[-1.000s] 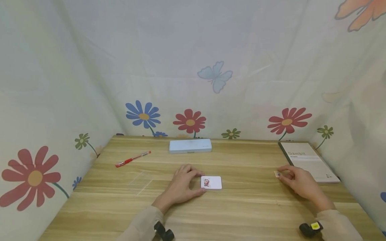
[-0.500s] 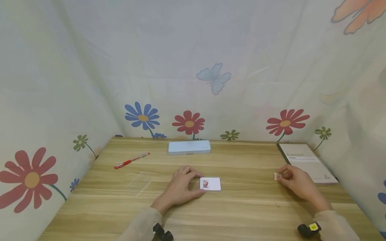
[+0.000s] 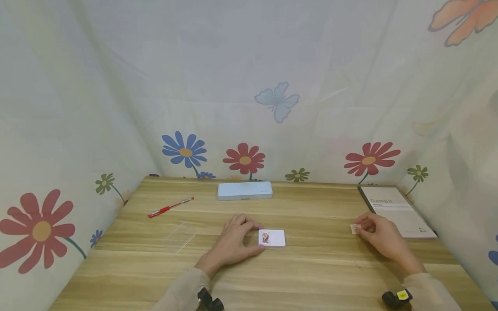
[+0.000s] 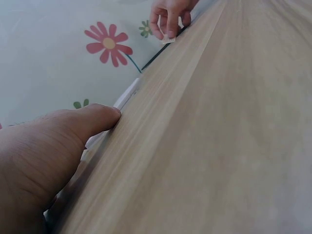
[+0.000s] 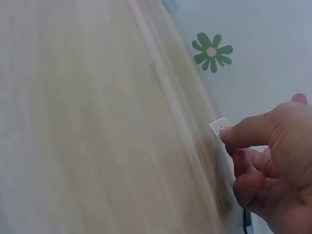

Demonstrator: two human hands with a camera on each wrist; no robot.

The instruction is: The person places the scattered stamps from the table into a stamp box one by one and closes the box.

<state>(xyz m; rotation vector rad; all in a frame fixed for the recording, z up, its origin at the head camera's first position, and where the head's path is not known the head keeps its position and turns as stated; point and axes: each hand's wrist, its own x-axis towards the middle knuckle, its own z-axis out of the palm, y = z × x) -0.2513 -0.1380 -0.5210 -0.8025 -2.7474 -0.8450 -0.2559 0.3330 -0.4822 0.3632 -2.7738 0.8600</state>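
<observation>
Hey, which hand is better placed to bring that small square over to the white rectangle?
Probably the right hand: it pinches the small square at its fingertips. The left hand holds the printed end of the white rectangle, so it seems better suited to steadying.

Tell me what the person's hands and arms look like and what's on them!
The left hand and right hand show no gloves. A light beige cloth left sleeve and matching right sleeve reach the wrists. Worn there: a small, rounded black left gadget and a similar right gadget with a yellow label.
</observation>
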